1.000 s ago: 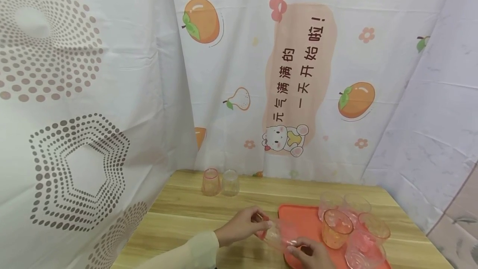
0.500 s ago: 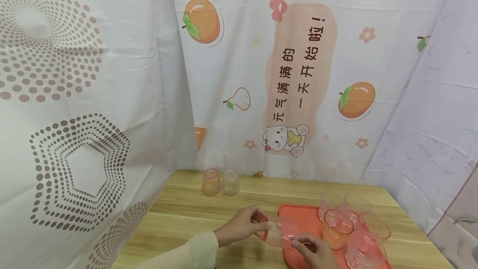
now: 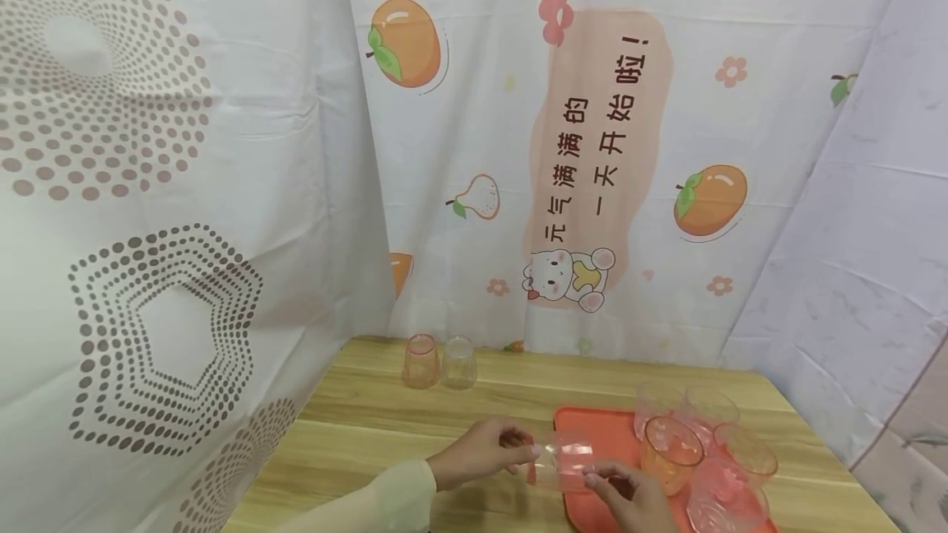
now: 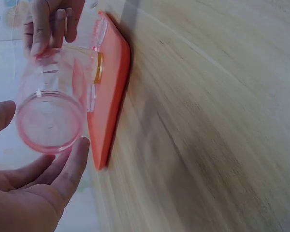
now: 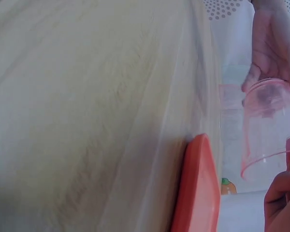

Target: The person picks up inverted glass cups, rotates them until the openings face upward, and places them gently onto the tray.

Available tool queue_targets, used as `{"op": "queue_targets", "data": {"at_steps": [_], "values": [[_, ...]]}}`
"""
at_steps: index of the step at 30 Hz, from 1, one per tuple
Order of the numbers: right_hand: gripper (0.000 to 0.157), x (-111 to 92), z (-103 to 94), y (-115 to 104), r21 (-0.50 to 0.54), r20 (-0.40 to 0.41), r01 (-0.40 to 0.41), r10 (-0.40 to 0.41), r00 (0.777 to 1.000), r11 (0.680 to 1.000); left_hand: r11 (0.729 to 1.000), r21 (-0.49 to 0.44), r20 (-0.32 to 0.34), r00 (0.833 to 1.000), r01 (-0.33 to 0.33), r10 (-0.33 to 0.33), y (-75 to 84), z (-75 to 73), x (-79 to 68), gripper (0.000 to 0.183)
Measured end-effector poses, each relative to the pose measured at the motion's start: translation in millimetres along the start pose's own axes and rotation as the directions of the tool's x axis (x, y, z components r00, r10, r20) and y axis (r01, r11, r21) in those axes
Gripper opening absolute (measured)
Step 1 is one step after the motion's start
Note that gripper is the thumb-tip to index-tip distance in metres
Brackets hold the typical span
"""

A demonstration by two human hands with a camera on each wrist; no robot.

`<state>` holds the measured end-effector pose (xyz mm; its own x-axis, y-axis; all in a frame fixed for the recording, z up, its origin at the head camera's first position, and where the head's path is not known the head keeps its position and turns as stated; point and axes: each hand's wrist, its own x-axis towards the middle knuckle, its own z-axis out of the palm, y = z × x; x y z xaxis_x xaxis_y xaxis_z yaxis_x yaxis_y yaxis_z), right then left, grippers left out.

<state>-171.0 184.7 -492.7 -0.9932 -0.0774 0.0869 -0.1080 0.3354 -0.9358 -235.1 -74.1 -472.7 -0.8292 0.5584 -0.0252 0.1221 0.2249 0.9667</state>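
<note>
A clear pink plastic cup (image 3: 563,464) is held on its side between both hands, above the table and the tray's left edge in the head view. My left hand (image 3: 485,452) holds the thick base end, thumb on one side and fingers on the other; the left wrist view shows the round pink base (image 4: 50,123) close to those fingertips. At the rim end, my right hand (image 3: 635,500) pinches the cup's edge between thumb and fingers. The right wrist view shows the thin rim (image 5: 266,160) by the right fingers and the left hand (image 5: 273,55) beyond.
A red tray (image 3: 592,418) sits on the wooden table (image 3: 355,418), bearing an orange cup (image 3: 666,467) and several clear pinkish cups (image 3: 726,500). At the back left stand a pink cup (image 3: 420,364) and a colourless one (image 3: 459,367), both upside down. Printed curtains (image 3: 474,105) enclose the table.
The held cup has turned from slanting down to the right to lying nearly level. My right hand has shifted slightly right; the left keeps its hold at the base.
</note>
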Motion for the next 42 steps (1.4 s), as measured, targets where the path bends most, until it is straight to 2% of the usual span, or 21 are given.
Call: {"op": "queue_targets", "data": {"at_steps": [5,10,14,19,24,29,31,36,42], "values": [[0.036,4.3,-8.0,-1.5,-0.029,0.015,-0.006,0.007,1.000,1.000,0.994,0.107,0.021,1.000,-0.006,0.004,-8.9,1.8,8.1,0.028],[0.038,8.8,-14.6,-4.5,-0.105,-0.010,-0.024,0.023,1.000,0.994,0.972,0.233,0.025,0.999,-0.025,0.020,-15.9,9.5,12.6,0.017],[0.026,12.0,-17.8,-9.2,-0.175,-0.086,-0.014,-0.001,0.996,0.984,0.949,0.309,0.050,0.998,-0.057,0.043,-19.0,18.4,14.0,0.016],[0.010,18.9,-26.3,-10.7,-0.232,-0.140,0.078,-0.112,0.984,0.970,0.922,0.380,0.075,0.996,-0.072,0.047,-18.4,29.4,16.1,0.014],[0.005,28.5,-38.9,-12.8,-0.340,-0.116,0.206,-0.258,0.959,0.917,0.919,0.392,0.076,0.997,-0.033,0.004,-15.2,38.0,16.3,0.016],[0.004,35.6,-48.4,-15.2,-0.453,-0.111,0.306,-0.394,0.912,0.837,0.914,0.406,0.070,0.998,-0.023,-0.006,-12.7,45.6,16.4,0.017],[0.007,38.3,-51.4,-16.1,-0.485,-0.108,0.322,-0.421,0.900,0.813,0.912,0.409,0.070,0.998,-0.023,-0.006,-13.8,48.4,16.5,0.019],[0.009,46.5,-57.6,-16.9,-0.566,-0.092,0.314,-0.436,0.895,0.763,0.906,0.422,0.065,0.998,-0.011,-0.018,-19.2,54.8,18.3,0.022],[0.015,60.1,-62.5,-16.8,-0.637,-0.050,0.363,-0.507,0.861,0.680,0.892,0.451,0.060,0.998,-0.026,-0.002,-23.8,62.8,20.9,0.030]]}}
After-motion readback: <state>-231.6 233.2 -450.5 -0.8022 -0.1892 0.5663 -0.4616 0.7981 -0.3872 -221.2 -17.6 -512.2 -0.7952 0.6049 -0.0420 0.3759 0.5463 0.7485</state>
